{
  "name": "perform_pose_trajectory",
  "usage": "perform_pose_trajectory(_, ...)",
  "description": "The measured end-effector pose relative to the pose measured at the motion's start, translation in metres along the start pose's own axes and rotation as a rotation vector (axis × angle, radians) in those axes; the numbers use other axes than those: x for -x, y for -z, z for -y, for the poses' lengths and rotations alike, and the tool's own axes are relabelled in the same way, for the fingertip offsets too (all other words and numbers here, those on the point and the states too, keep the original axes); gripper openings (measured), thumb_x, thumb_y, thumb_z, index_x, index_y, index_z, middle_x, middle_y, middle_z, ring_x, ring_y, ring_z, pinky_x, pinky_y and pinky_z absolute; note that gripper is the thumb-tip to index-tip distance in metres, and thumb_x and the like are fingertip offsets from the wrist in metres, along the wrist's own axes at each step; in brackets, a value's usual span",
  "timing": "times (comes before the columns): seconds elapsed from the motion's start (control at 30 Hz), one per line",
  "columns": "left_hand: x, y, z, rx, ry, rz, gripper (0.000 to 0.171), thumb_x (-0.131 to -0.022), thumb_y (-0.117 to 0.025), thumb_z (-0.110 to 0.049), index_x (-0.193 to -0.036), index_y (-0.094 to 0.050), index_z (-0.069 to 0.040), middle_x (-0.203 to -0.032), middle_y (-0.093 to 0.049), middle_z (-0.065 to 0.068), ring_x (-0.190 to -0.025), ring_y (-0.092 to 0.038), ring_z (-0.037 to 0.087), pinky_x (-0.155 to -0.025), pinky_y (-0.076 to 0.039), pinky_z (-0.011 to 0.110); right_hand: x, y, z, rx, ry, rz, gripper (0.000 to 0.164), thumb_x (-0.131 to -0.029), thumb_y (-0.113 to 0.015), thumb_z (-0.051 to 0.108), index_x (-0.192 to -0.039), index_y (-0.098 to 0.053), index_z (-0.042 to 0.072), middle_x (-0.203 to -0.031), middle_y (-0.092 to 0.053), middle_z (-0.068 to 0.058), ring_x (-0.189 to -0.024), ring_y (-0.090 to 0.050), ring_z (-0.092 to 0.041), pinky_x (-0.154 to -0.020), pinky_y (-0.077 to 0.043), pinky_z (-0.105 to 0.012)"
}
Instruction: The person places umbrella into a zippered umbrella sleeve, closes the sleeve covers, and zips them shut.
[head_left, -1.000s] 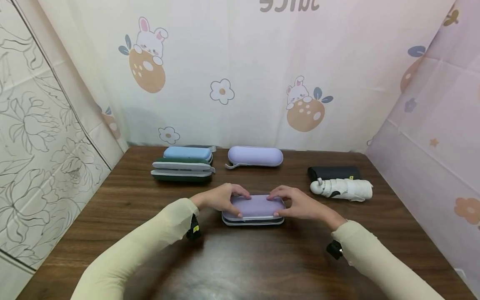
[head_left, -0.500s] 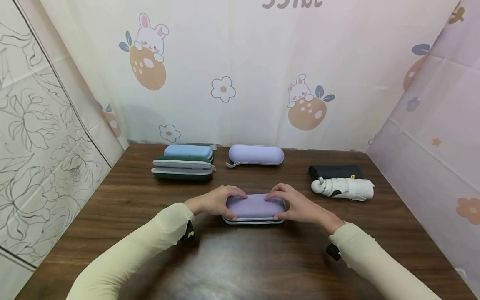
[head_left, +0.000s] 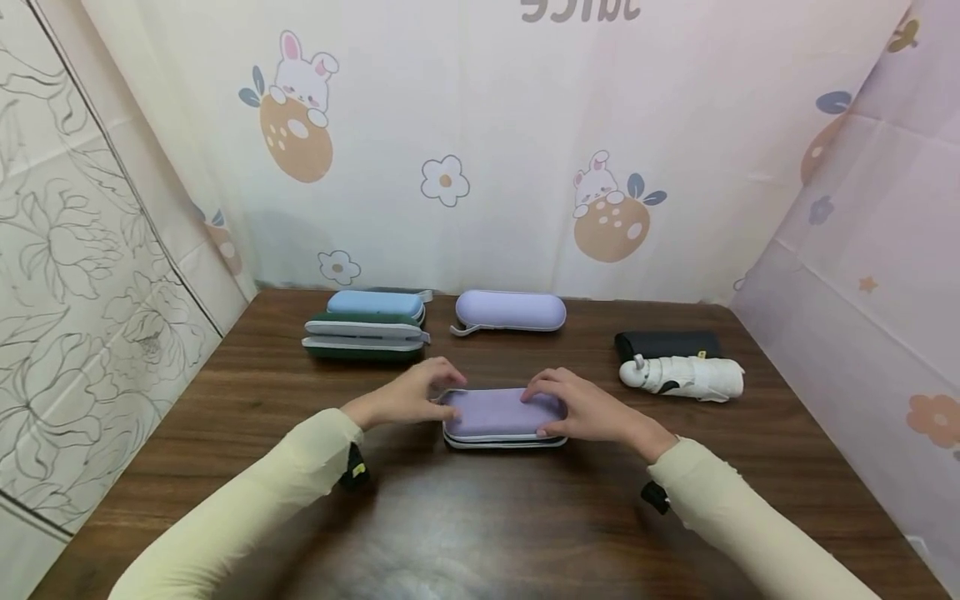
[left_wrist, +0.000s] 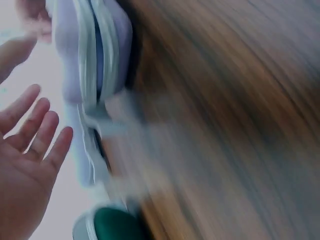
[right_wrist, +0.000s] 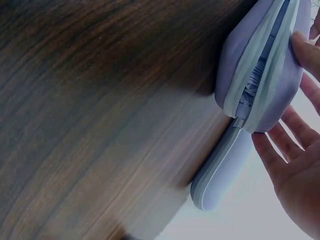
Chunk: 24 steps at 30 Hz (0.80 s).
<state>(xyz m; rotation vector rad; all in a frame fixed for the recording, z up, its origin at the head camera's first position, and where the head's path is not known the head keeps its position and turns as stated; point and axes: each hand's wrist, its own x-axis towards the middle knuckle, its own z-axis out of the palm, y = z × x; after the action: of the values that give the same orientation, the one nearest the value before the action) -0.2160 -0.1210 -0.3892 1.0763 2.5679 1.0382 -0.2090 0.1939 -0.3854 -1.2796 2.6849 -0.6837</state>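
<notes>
The purple case lies flat on the desk between both hands, its zip edges parted along the front. The right hand grips its right end, thumb at the front edge and fingertip on top. The left hand is loose at the left end, fingers spread; whether its thumb touches the lid is hard to tell. Behind lies a lavender case, with a green case to its left.

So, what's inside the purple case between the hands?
Through the open edge of the purple case, crumpled-looking lavender material shows; I can't tell what it is. The lid hides the rest.
</notes>
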Motion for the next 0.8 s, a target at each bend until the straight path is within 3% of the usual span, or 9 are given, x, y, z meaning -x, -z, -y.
perform_pose_trajectory(0.07,0.011,0.005,0.005,0.025,0.037,-0.061,0.019,-0.084,-0.071,-0.008,-0.101,-0.064,-0.003,-0.095,-0.06,0.003,-0.087,-0.056,0.018,-0.077,-0.048,0.033,-0.001,-0.001,0.0,-0.007,0.005,-0.002,0.04,-0.079,-0.079,0.027,-0.115,-0.062,0.02,-0.12,-0.054,0.001,-0.109,-0.048,-0.018,-0.091,-0.042,-0.042)
perform_pose_trajectory(0.13,0.018,0.009,0.01,0.039,0.074,-0.078,0.008,-0.084,-0.066,0.0,-0.092,-0.064,-0.003,-0.085,-0.061,0.001,-0.076,-0.055,0.015,-0.067,-0.049,0.029,0.0,-0.001,-0.001,-0.011,0.009,-0.007,0.04,-0.079,-0.08,0.026,-0.115,-0.063,0.02,-0.12,-0.054,0.001,-0.109,-0.048,-0.018,-0.09,-0.042,-0.042)
perform_pose_trajectory(0.27,0.021,0.008,0.017,-0.001,0.114,-0.02,0.01,-0.088,-0.061,0.002,-0.094,-0.069,0.002,-0.081,-0.066,0.004,-0.069,-0.055,0.007,-0.061,-0.047,0.023,0.0,-0.001,-0.002,-0.015,0.008,-0.018,0.041,-0.078,-0.08,0.025,-0.115,-0.063,0.02,-0.119,-0.054,0.002,-0.109,-0.048,-0.018,-0.089,-0.042,-0.042)
perform_pose_trajectory(0.43,0.013,-0.003,0.023,0.002,0.147,0.017,0.021,-0.09,-0.058,0.004,-0.109,-0.066,0.007,-0.092,-0.069,0.01,-0.077,-0.061,0.01,-0.066,-0.05,0.024,-0.001,-0.001,-0.002,-0.034,0.004,-0.01,0.041,-0.079,-0.08,0.025,-0.115,-0.063,0.02,-0.12,-0.054,0.002,-0.11,-0.048,-0.019,-0.09,-0.042,-0.043)
perform_pose_trajectory(0.63,-0.003,-0.013,0.025,0.1,0.103,0.028,0.033,-0.089,-0.053,0.011,-0.121,-0.059,0.008,-0.116,-0.063,0.018,-0.106,-0.06,0.024,-0.087,-0.049,0.034,0.0,-0.001,-0.002,-0.037,-0.014,-0.002,0.041,-0.079,-0.08,0.026,-0.116,-0.062,0.02,-0.121,-0.054,0.001,-0.111,-0.047,-0.019,-0.091,-0.042,-0.043)
perform_pose_trajectory(0.8,-0.01,-0.017,0.025,0.131,0.11,0.058,0.038,-0.086,-0.049,0.016,-0.123,-0.058,0.009,-0.121,-0.06,0.019,-0.106,-0.058,0.023,-0.085,-0.049,0.032,0.0,-0.001,-0.002,-0.037,-0.016,-0.008,0.042,-0.078,-0.08,0.025,-0.116,-0.062,0.021,-0.12,-0.054,0.002,-0.112,-0.047,-0.019,-0.092,-0.042,-0.043)
